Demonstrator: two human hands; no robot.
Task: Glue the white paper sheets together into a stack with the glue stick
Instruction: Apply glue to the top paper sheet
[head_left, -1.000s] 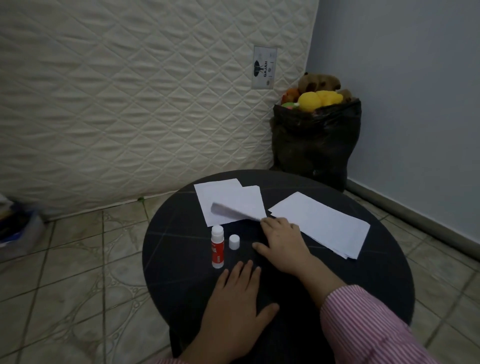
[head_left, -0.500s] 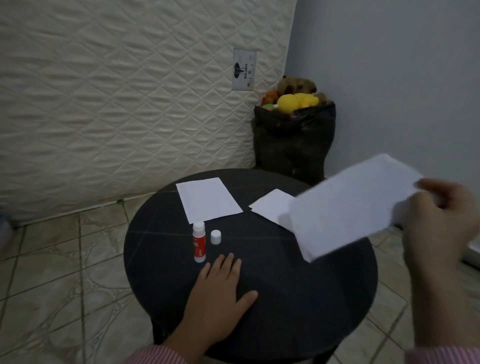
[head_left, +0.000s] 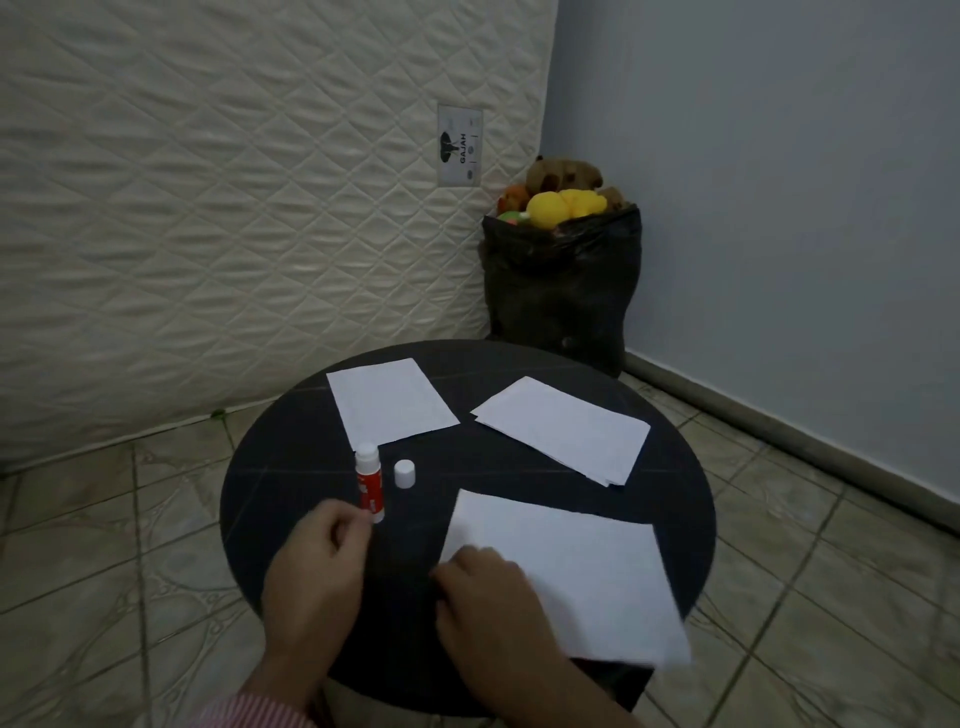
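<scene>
Head view: round dark table (head_left: 291, 467) carries three lots of white paper. A single sheet (head_left: 389, 402) lies flat at the far left; a small pile of sheets (head_left: 563, 428) lies at the far right, lower edges showing under its near corner; a third near sheet (head_left: 561, 566) lies at the near right, its near corner overhanging the table edge and blurred.

Glue stick (head_left: 370, 483) stands upright at the left centre, uncapped, with its white cap (head_left: 404, 473) standing just beside it on the right.

Left hand (head_left: 317, 566) is loosely curled, fingertips at the base of the glue stick. Contact appears imminent or just made; whether it has closed on the tube cannot be told. Right hand (head_left: 478, 597) rests on the near-left corner of the near sheet, pinning it to the table rather than pinching it.

Handling assessment: the paper is light, limp and prone to slide on the smooth top, so it wants holding down flat near a corner while glue is drawn across. The glue stick is rigid, light and easily toppled; best taken around the mid-barrel, clear of the exposed tip.
</scene>
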